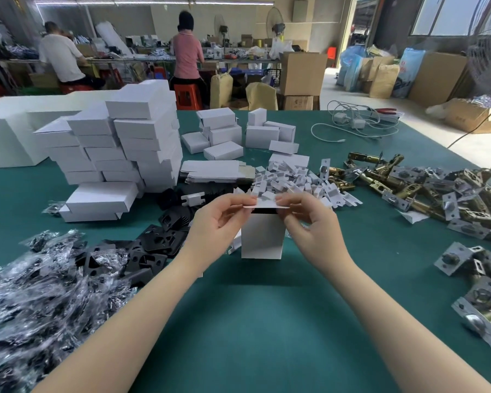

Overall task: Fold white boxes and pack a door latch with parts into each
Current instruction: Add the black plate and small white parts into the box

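the green table (255, 321) bears stacked white boxes (131, 143), brass latches (408, 182), bagged black parts (40, 293) and white cables (352, 123).

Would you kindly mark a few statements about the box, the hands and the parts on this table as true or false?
1. Both hands, left and right, pinch the top flap of the upright box. True.
2. The latches lie on the person's left. False: they lie on the right; bagged parts lie on the left.
3. Closed boxes are stacked at the far left of the table. True.
4. The box in hand lies flat on its side. False: it stands on end.
5. The table is red. False: it is green.
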Action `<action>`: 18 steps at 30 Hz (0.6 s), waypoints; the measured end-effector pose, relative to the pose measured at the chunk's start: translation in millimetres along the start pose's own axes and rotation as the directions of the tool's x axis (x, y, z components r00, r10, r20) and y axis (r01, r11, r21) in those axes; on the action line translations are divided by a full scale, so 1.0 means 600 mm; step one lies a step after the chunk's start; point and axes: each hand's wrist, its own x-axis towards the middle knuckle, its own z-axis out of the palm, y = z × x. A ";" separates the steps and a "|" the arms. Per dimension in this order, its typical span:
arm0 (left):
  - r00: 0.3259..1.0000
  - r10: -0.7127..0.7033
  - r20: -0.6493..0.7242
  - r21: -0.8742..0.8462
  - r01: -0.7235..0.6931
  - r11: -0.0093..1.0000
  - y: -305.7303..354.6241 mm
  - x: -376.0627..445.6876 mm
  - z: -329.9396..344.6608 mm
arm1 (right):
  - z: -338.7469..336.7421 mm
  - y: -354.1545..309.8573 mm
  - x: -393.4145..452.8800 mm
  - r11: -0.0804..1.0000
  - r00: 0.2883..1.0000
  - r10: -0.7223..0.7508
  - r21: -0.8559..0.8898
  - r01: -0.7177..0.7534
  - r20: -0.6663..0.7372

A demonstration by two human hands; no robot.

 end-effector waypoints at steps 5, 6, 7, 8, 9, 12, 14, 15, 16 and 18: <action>0.976 0.176 0.130 0.301 -0.207 0.931 -0.010 -0.006 -0.017 | -0.004 0.018 -0.021 0.988 0.993 -0.113 -0.107 0.114 0.022; 0.974 0.187 0.127 0.308 -0.218 0.926 -0.011 -0.005 -0.018 | -0.003 0.019 -0.022 0.988 0.993 -0.117 -0.103 0.118 0.015; 0.973 0.195 0.121 0.312 -0.224 0.923 -0.010 -0.004 -0.018 | -0.003 0.019 -0.022 0.987 0.992 -0.124 -0.104 0.125 0.014; 0.973 0.197 0.117 0.322 -0.224 0.920 -0.009 -0.003 -0.018 | -0.003 0.019 -0.021 0.985 0.991 -0.133 -0.109 0.134 0.018; 0.976 0.190 0.112 0.330 -0.216 0.919 -0.007 -0.003 -0.017 | -0.003 0.019 -0.019 0.983 0.990 -0.142 -0.117 0.144 0.024; 0.989 0.137 0.064 0.275 -0.149 0.950 0.000 -0.002 -0.014 | -0.003 0.013 -0.012 0.981 0.988 -0.148 -0.124 0.151 0.034; 0.997 0.069 0.024 0.179 -0.072 0.981 0.007 0.002 -0.010 | -0.002 0.002 -0.006 0.996 0.997 -0.079 -0.038 0.078 -0.007; 0.999 0.031 0.011 0.140 -0.032 0.990 0.010 0.006 -0.007 | -0.001 -0.003 -0.002 0.999 0.999 -0.036 0.008 0.036 -0.030; 1.000 0.003 -0.002 0.110 -0.003 0.994 0.012 0.009 -0.005 | 0.000 -0.007 0.001 0.999 0.999 -0.004 0.039 0.006 -0.048; 0.999 -0.017 -0.031 0.072 0.019 0.997 0.012 0.014 -0.003 | 0.002 -0.010 0.005 0.998 0.998 0.033 0.057 -0.029 -0.062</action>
